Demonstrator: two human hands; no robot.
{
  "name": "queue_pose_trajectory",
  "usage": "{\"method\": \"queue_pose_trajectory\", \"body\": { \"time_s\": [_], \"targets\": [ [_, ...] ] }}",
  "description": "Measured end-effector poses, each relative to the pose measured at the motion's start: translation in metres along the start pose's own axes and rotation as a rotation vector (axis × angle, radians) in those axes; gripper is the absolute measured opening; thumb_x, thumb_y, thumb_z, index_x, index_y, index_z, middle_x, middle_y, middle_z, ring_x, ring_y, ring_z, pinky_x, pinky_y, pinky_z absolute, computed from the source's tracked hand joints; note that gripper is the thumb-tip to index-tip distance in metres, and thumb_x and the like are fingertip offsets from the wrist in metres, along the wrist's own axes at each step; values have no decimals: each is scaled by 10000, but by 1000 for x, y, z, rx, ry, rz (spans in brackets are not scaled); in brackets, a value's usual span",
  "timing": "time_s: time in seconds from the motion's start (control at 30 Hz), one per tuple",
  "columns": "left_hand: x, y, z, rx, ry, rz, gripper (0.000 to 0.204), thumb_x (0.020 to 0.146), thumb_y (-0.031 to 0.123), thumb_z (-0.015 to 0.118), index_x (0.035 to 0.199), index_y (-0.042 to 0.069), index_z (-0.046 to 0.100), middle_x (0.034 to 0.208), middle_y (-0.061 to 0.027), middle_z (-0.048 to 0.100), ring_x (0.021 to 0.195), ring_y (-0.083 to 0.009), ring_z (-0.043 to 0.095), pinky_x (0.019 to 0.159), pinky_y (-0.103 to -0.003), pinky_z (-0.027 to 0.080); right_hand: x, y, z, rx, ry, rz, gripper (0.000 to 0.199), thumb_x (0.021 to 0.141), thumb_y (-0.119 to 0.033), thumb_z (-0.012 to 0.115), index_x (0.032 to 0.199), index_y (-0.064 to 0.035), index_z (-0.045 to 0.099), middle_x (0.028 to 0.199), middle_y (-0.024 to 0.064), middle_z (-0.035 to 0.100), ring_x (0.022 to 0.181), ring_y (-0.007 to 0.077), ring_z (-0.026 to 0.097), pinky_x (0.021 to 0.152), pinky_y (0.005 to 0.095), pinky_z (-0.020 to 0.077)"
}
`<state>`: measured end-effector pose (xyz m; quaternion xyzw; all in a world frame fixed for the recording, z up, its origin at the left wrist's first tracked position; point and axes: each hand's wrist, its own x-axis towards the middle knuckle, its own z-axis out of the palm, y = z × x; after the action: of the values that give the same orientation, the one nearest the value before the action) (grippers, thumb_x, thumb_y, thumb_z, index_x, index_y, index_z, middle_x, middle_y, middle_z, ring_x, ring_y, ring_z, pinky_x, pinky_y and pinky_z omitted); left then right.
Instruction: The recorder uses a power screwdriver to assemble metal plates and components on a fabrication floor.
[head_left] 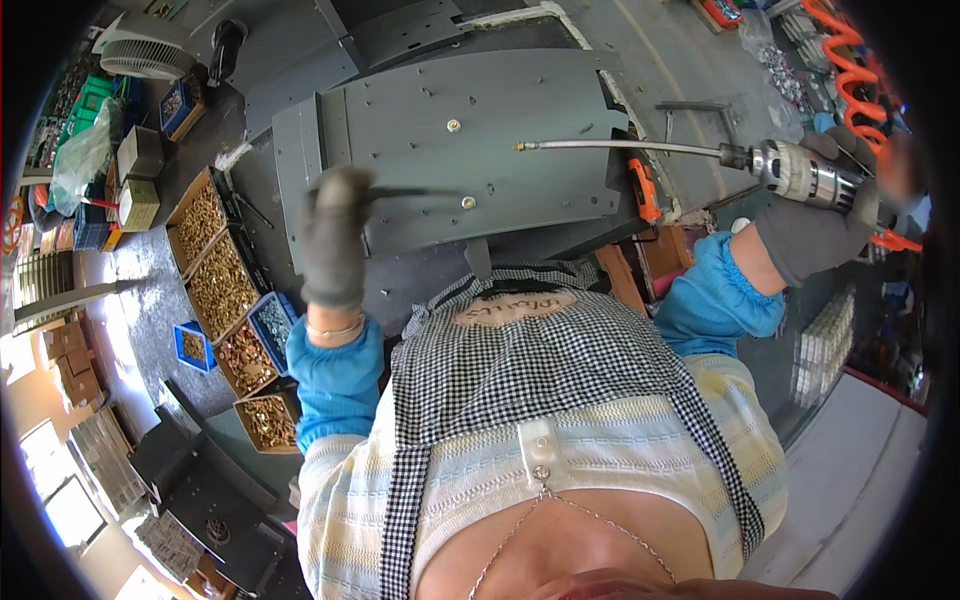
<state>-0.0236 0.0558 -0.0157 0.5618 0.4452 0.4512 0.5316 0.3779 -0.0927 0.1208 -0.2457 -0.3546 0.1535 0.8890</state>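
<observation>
Right hand [846, 228], out sideways, grips a drill [800, 173]; left hand [338, 232] forward, blurred grip unclear

Your checked apron [530, 350] is black and white; your sleeve covers [340, 385] are blue, your gloves [335, 240] grey, your power driver [795, 172] silver.

I grip a silver, cylindrical metal driver [797, 172] at two o'clock, its long, thin silver bit [620, 146] pointing toward nine above a flat, dark-grey metal panel [400, 135] lying at twelve, studded with small upright pins [422, 92].
</observation>
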Motion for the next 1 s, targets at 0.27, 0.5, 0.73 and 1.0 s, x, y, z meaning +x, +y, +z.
{"method": "queue_pose_trajectory", "body": {
  "time_s": [0.27,0.5,0.73,1.0],
  "targets": [
    [-97,-33,-67,-369,77,-28,250,999,259,524,1049,39,631,862,-22,548,757,-104,491,711,-253,422,18,49,-61,333,284,378,313,830,-224,640,1075,-45,563,961,125,637,815,281,615,723,449,509],
    [-100,-83,31,884,-62,-64,346,816,245,744,1114,81,680,823,-83,674,821,-240,662,701,-358,525,18,112,-67,264,306,617,389,835,-193,657,1137,20,538,1015,192,605,838,298,611,759,416,556],
    [-52,-153,79,986,-115,276,610,703,552,784,1162,164,679,1037,-48,689,970,-253,650,814,-365,515,29,109,-51,191,308,650,380,845,-224,625,1110,36,542,982,194,613,824,298,608,761,457,519],
    [-42,-140,106,1014,-356,430,594,805,643,623,1216,215,644,1233,-3,633,1138,-247,583,948,-393,469,37,87,-49,81,88,438,311,871,-194,624,1100,12,585,993,190,640,841,278,635,741,421,568]
  ]
}}
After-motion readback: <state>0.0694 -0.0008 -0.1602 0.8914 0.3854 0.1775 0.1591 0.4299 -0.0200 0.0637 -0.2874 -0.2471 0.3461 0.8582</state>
